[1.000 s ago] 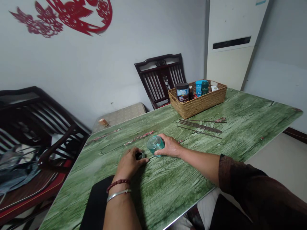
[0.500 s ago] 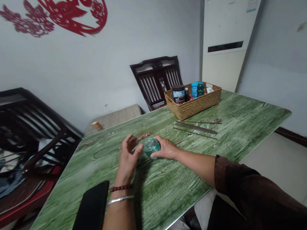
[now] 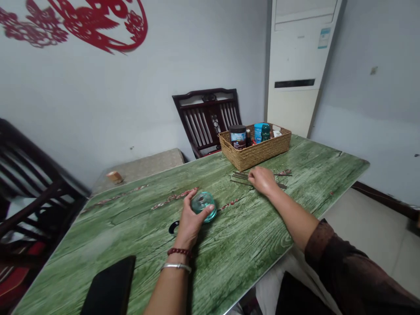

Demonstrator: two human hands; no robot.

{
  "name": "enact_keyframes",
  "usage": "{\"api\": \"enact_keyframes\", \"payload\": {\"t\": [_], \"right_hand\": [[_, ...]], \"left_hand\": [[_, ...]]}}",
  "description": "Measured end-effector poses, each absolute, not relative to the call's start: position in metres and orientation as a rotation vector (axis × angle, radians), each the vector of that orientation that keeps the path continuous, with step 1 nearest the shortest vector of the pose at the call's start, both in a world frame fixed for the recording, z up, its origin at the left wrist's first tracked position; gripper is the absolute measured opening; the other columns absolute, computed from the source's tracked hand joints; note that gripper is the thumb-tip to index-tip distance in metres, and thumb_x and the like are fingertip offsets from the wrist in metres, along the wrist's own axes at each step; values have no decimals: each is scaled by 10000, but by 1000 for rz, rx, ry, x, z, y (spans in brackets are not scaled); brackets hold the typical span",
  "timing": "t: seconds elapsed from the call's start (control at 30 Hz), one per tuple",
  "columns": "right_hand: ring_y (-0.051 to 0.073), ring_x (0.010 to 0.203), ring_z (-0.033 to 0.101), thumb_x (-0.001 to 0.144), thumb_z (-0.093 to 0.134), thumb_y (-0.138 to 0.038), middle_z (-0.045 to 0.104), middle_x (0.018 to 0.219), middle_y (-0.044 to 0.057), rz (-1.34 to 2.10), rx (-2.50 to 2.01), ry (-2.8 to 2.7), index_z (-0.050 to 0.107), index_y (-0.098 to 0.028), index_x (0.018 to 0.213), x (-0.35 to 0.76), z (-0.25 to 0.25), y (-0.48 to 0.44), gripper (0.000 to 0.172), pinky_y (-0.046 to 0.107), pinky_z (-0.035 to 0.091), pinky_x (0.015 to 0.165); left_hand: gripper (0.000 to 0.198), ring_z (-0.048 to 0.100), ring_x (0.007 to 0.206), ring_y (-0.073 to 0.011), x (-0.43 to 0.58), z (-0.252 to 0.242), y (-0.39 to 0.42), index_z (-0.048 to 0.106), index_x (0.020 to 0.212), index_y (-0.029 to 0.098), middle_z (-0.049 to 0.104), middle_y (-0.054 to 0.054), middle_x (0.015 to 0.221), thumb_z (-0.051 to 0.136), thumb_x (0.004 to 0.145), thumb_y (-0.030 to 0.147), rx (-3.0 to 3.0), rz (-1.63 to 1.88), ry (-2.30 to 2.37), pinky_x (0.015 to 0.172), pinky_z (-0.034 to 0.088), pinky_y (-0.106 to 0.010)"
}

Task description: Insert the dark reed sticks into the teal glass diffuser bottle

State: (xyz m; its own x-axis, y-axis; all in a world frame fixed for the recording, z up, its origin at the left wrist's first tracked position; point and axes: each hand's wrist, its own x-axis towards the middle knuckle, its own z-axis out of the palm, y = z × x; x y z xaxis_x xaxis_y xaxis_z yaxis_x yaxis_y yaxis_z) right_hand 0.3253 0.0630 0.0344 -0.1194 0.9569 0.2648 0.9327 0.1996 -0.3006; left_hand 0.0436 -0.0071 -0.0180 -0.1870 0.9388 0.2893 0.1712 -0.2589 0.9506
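Observation:
My left hand [image 3: 192, 221] wraps over a small clear teal glass bottle [image 3: 203, 206], which rests on the green wood-grain table [image 3: 236, 245]. A black cap [image 3: 173, 227] lies just left of that hand, partly hidden behind it. My right hand [image 3: 262, 180] is at the far side of the table, its fingers curled down onto a bundle of thin dark sticks [image 3: 241, 179]. I cannot tell whether it grips them.
A wicker basket [image 3: 254, 151] of jars and bottles stands beyond my right hand. A black phone [image 3: 110, 286] lies at the near edge. Dark wooden chairs [image 3: 206, 118] stand at the back and left; a white floor-standing air conditioner [image 3: 295, 65] stands behind.
My right hand has let go of the glass bottle and moved away to the sticks. My left hand now holds the bottle, and the black cap lies uncovered on the table.

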Motion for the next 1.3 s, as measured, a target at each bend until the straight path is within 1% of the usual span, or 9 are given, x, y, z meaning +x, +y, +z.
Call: {"api": "enact_keyframes", "payload": {"t": [0.13,0.33,0.53,0.6,0.73,0.83,0.93,1.1,1.3], "right_hand": [[305,1127,752,933,652,-238,801,1167,182,48,-2008,-2200,840,-191,1050,341,25,65,227,339,536,894],[305,1118,767,942,612,-210,806,1150,199,28,-2081,-2257,839,-171,1077,339,20,68,267,339,550,899],[306,1099,765,1003,507,-213,797,1145,224,25,-2030,-2255,821,-154,1094,334,19,62,333,355,534,914],[302,1071,764,1003,519,-229,803,1116,201,41,-1929,-2197,804,-174,1093,331,22,59,304,356,529,908],[231,974,753,958,583,-229,807,1027,93,240,-1480,-1936,745,-212,1121,321,41,53,230,323,536,898],[170,763,719,924,613,-304,785,937,33,560,-1051,-1671,693,-217,1078,306,63,46,193,288,566,748],[121,623,663,900,657,-450,773,916,6,818,-721,-1504,636,-235,1035,283,83,36,255,236,526,581],[99,606,649,855,735,-512,764,899,6,946,-574,-1467,624,-238,998,249,92,26,328,207,517,532],[150,761,718,831,750,-444,737,856,0,987,-637,-1524,647,-227,949,227,68,34,268,219,561,574]], "left_hand": [[891,668,1219,-351,54,-16,-7,564,1334,235,665,-137,1330,951,560,444,1488,1368,1421,1128,469,-566],[927,692,1208,-368,56,-17,-8,577,1331,231,711,-153,1306,977,515,411,1602,1255,1294,1125,477,-559],[858,690,1221,-374,55,-18,-6,646,1270,224,737,-155,1274,992,503,392,1585,1309,1235,1136,471,-561],[822,690,1221,-374,54,-19,-5,666,1240,222,749,-148,1248,992,505,392,1589,1314,1225,1142,465,-564],[794,707,1168,-374,54,-19,-4,691,1202,227,768,-138,1191,1000,487,386,1598,1309,1235,1117,485,-566],[784,717,1143,-369,55,-16,-4,693,1198,223,772,-130,1167,994,492,388,1603,1305,1232,1073,519,-542],[770,718,1137,-366,56,-14,-5,691,1189,221,768,-130,1187,986,500,395,1615,1297,1224,1049,531,-525],[771,719,1111,-365,56,-14,-5,684,1189,228,767,-127,1169,983,501,411,1626,1285,1219,1030,533,-524],[766,704,1116,-352,56,-16,-4,675,1198,217,755,-129,1179,970,520,418,1638,1300,1170,1013,534,-499]]}}
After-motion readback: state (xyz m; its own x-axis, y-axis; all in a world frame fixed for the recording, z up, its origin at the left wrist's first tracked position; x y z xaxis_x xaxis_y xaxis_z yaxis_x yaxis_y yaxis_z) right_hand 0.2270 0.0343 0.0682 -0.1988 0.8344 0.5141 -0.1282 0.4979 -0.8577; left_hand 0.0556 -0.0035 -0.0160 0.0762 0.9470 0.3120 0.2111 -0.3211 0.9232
